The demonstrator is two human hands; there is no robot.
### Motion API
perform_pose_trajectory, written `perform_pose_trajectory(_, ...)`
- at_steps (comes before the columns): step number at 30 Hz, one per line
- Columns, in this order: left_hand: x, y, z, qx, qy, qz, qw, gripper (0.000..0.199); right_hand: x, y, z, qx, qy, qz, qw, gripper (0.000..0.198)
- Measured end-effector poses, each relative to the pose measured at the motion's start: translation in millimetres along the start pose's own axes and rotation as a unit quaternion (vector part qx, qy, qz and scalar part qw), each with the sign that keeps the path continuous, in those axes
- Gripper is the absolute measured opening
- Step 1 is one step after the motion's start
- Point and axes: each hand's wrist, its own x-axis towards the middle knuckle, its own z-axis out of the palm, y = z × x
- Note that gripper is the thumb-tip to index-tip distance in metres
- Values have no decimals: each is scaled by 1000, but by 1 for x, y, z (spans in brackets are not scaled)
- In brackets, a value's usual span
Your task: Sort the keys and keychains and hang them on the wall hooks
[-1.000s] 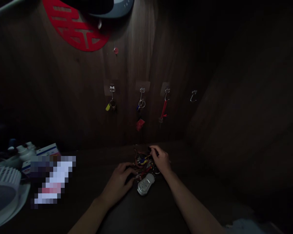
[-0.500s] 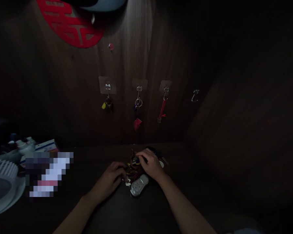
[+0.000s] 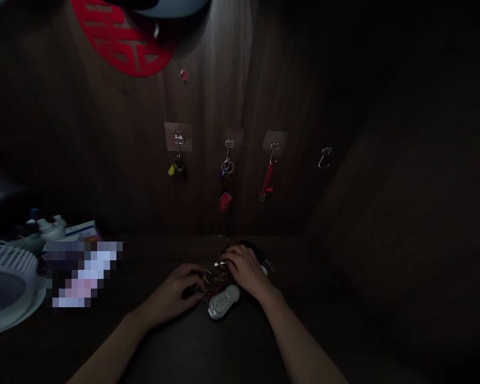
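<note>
A jumbled bunch of keys and cords (image 3: 215, 288) lies on the dark wooden surface between my hands. At its near side is a silver-grey remote key fob (image 3: 224, 302) with several buttons. My left hand (image 3: 175, 294) is at the left edge of the bunch, thumb and fingertips pinched together at the cords; what they hold is too dark to make out. My right hand (image 3: 246, 271) bends over the far part of the bunch, fingers curled and covering what they grip. A brown braided cord (image 3: 223, 250) sticks out beyond its fingers. Black keys (image 3: 256, 252) lie behind this hand.
Key rings hang from a left hook (image 3: 178, 148) and a middle hook (image 3: 229, 152); a red strap (image 3: 267, 178) hangs from another. A bare hook (image 3: 325, 158) is farther right. At left stand a white slatted appliance (image 3: 12, 256), white bottles (image 3: 50, 229) and a box (image 3: 84, 230).
The fob has shifted slightly left and toward the far wall. My left fingers have drawn closer together, and my right fingers have closed farther over the bunch. The view has moved slightly.
</note>
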Motion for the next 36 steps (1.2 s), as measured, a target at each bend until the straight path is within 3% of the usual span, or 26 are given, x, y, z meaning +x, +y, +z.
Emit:
perform_pose_trajectory(4, 2, -5, 1, -44, 32, -34, 998, 9, 2, 5, 0, 0, 11, 4, 1000, 24)
perform_pose_trajectory(7, 5, -5, -2, -105, 76, -98, 987, 10, 2, 1, 1, 19, 34, -14, 999, 26)
perform_pose_trajectory(14, 12, -3, -8, -240, 209, -226, 920, 10, 2, -32, 0, 101, 74, -68, 990, 22)
perform_pose_trajectory(19, 15, -5, -7, -290, 216, -274, 891, 11, 2, -58, 6, 145, 57, -101, 983, 23)
perform_pose_trajectory(24, 18, 2, -5, -357, 207, -297, 861, 12, 3, -70, 20, 131, 25, -68, 989, 43)
perform_pose_trajectory(29, 17, 7, -7, -428, 177, -298, 834, 16, 7, -65, 25, 177, 52, -37, 982, 12)
perform_pose_trajectory(36, 15, 4, -12, -514, 123, -280, 801, 19, 11, -58, 19, 277, 80, -1, 958, 15)
